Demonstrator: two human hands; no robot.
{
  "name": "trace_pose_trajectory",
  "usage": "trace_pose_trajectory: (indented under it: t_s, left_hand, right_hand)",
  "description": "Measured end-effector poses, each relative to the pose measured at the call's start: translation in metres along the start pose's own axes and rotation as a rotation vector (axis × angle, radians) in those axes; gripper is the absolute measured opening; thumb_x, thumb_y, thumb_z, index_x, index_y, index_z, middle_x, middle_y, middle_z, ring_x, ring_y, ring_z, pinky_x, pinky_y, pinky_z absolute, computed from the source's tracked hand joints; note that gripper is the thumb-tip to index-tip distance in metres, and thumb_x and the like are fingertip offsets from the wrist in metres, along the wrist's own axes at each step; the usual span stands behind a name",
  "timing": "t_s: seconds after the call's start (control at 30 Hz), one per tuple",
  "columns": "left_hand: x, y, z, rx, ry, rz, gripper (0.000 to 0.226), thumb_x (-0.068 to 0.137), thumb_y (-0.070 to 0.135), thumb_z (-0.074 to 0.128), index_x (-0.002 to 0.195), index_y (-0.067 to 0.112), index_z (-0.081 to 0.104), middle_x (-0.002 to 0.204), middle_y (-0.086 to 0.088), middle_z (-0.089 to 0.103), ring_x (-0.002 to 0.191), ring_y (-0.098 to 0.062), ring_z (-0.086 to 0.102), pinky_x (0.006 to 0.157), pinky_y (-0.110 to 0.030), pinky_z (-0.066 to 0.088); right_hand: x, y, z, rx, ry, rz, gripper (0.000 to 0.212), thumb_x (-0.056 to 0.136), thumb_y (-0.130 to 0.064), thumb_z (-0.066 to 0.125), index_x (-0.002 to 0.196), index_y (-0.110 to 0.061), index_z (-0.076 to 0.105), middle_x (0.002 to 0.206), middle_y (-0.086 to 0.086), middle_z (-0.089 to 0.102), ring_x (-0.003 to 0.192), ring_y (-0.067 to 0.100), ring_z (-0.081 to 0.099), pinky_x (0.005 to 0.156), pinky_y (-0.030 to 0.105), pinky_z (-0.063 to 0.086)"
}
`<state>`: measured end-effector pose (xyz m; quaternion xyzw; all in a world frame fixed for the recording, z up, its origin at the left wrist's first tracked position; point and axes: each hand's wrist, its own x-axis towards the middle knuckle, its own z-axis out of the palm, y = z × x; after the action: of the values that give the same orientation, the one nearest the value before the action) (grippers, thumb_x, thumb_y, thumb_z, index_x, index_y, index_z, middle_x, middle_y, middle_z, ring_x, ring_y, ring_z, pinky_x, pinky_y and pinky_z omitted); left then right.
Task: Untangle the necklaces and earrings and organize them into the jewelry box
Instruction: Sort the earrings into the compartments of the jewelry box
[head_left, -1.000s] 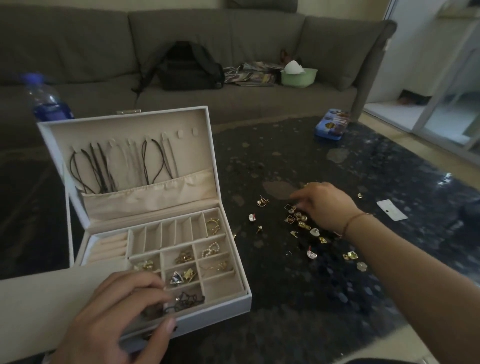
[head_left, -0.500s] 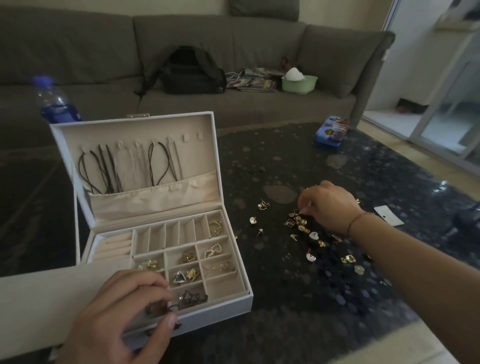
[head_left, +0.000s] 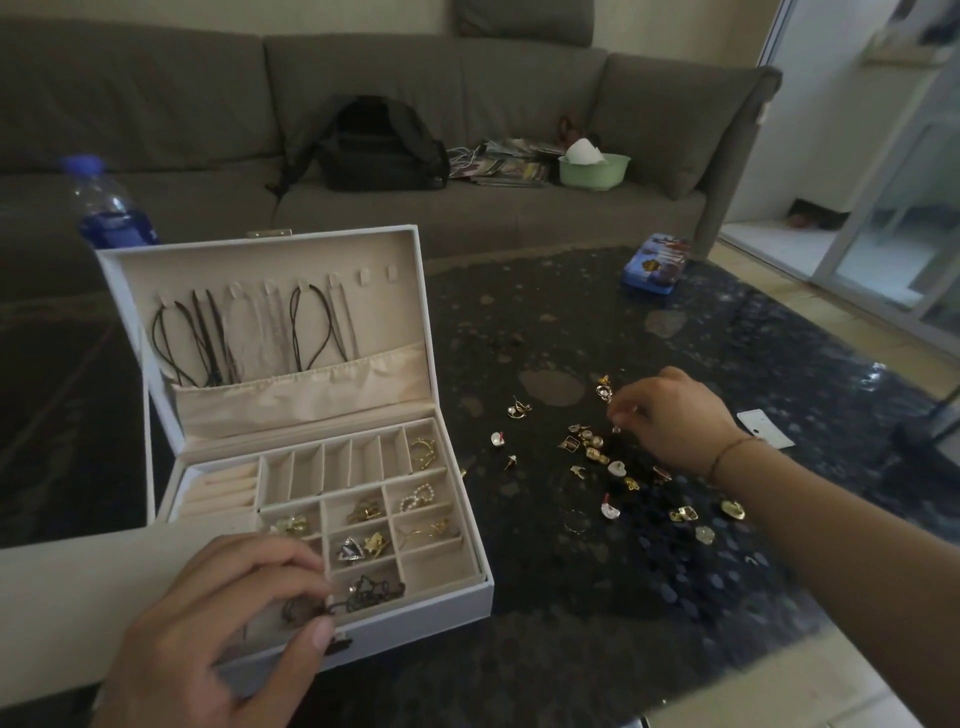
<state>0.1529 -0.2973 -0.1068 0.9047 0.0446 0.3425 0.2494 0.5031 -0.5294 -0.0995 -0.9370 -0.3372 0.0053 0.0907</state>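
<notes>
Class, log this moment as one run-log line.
left hand: pinches dark chain | right hand: pinches earring above table | jewelry box: open, partly filled

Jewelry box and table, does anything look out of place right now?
Yes. Loose earrings lie scattered on the dark table right of the jewelry box, not yet in its compartments. Nothing looks damaged.

I'm seeing the dark speckled table (head_left: 649, 597) carrying the open white jewelry box (head_left: 322, 519) at left, loose earrings (head_left: 597, 457) mid-frame, a blue tin (head_left: 655, 267) upper right, and a white card (head_left: 765, 428) right.
</notes>
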Motion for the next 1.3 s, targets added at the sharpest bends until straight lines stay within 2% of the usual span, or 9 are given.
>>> trace_pose_trajectory:
  t_s: [0.13, 0.23, 0.33, 0.43, 0.6, 0.87, 1.03, 1.17, 1.3]
  left_hand:
    - [0.008, 0.032, 0.001, -0.042, -0.024, 0.099, 0.028, 0.094, 0.056, 0.051, 0.086, 0.038, 0.071, 0.100, 0.022, 0.064, 0.096, -0.002, 0.063, 0.088, -0.016, 0.045]
    - [0.011, 0.069, 0.028, -0.245, -0.140, 0.101, 0.021, 0.093, 0.057, 0.054, 0.095, 0.042, 0.069, 0.099, 0.020, 0.066, 0.092, 0.000, 0.066, 0.086, -0.014, 0.049]
    - [0.019, 0.108, 0.065, -0.887, -0.285, -0.402, 0.037, 0.069, 0.048, 0.075, 0.099, 0.027, 0.074, 0.096, 0.000, 0.075, 0.085, -0.017, 0.072, 0.080, -0.024, 0.056]
    - [0.037, 0.126, 0.105, -1.200, -0.291, -0.790, 0.061, 0.058, 0.042, 0.073, 0.113, 0.016, 0.064, 0.101, -0.003, 0.076, 0.086, -0.021, 0.074, 0.076, -0.027, 0.056]
    - [0.060, 0.140, 0.129, -1.110, -0.061, -0.726, 0.039, 0.081, 0.040, 0.067, 0.117, 0.026, 0.060, 0.103, 0.005, 0.076, 0.095, -0.017, 0.073, 0.085, -0.031, 0.058]
    - [0.053, 0.131, 0.153, -0.946, 0.088, -0.636, 0.006, 0.086, 0.018, 0.072, 0.089, 0.019, 0.076, 0.083, -0.001, 0.077, 0.078, -0.020, 0.074, 0.066, -0.028, 0.060]
    - [0.048, 0.120, 0.165, -0.607, 0.161, -0.392, 0.014, 0.082, 0.034, 0.071, 0.089, 0.025, 0.079, 0.093, 0.013, 0.071, 0.090, -0.012, 0.070, 0.076, -0.029, 0.058]
    - [0.051, 0.124, 0.168, -0.542, 0.115, -0.366, 0.005, 0.081, 0.020, 0.072, 0.081, 0.023, 0.077, 0.091, 0.015, 0.068, 0.089, -0.008, 0.068, 0.072, -0.018, 0.055]
    - [0.051, 0.125, 0.167, -0.540, -0.082, -0.436, 0.012, 0.087, 0.012, 0.070, 0.080, 0.022, 0.071, 0.087, 0.011, 0.067, 0.086, -0.010, 0.066, 0.071, -0.021, 0.054]
  right_hand:
    - [-0.012, -0.005, -0.024, 0.402, -0.078, 0.112, 0.012, 0.094, -0.026, 0.061, 0.086, -0.034, 0.066, 0.086, -0.011, 0.068, 0.081, 0.008, 0.063, 0.068, 0.022, 0.047]
    - [-0.032, -0.014, -0.039, 0.666, -0.107, 0.158, 0.011, 0.094, -0.020, 0.060, 0.091, -0.021, 0.071, 0.077, -0.005, 0.072, 0.064, 0.004, 0.061, 0.059, 0.021, 0.045]
    - [-0.054, -0.029, -0.049, 1.231, -0.252, 0.218, 0.010, 0.091, -0.009, 0.057, 0.097, -0.007, 0.065, 0.090, 0.010, 0.072, 0.068, 0.016, 0.064, 0.055, 0.027, 0.045]
    - [-0.077, -0.043, -0.056, 1.473, -0.349, 0.237, 0.018, 0.080, -0.014, 0.059, 0.095, -0.007, 0.065, 0.086, 0.013, 0.071, 0.066, 0.019, 0.066, 0.051, 0.024, 0.050]
    - [-0.107, -0.056, -0.053, 1.545, -0.345, 0.234, 0.018, 0.080, -0.010, 0.059, 0.094, -0.003, 0.068, 0.089, 0.018, 0.072, 0.070, 0.024, 0.071, 0.059, 0.031, 0.057]
    - [-0.132, -0.060, -0.034, 1.444, -0.151, 0.168, 0.012, 0.073, -0.019, 0.068, 0.082, -0.015, 0.075, 0.085, 0.020, 0.074, 0.075, 0.029, 0.073, 0.056, 0.025, 0.055]
    - [-0.136, -0.046, -0.020, 1.578, -0.266, 0.245, 0.066, 0.039, -0.046, 0.094, 0.088, -0.008, 0.074, 0.095, 0.025, 0.071, 0.084, 0.033, 0.073, 0.061, 0.027, 0.057]
    - [-0.138, -0.038, -0.015, 1.599, -0.323, 0.254, 0.044, 0.049, -0.033, 0.088, 0.082, -0.008, 0.074, 0.090, 0.025, 0.071, 0.076, 0.028, 0.071, 0.060, 0.030, 0.057]
    - [-0.138, -0.037, -0.012, 1.466, -0.350, 0.234, 0.035, 0.051, -0.032, 0.086, 0.077, -0.012, 0.073, 0.081, 0.024, 0.069, 0.067, 0.025, 0.067, 0.060, 0.031, 0.056]
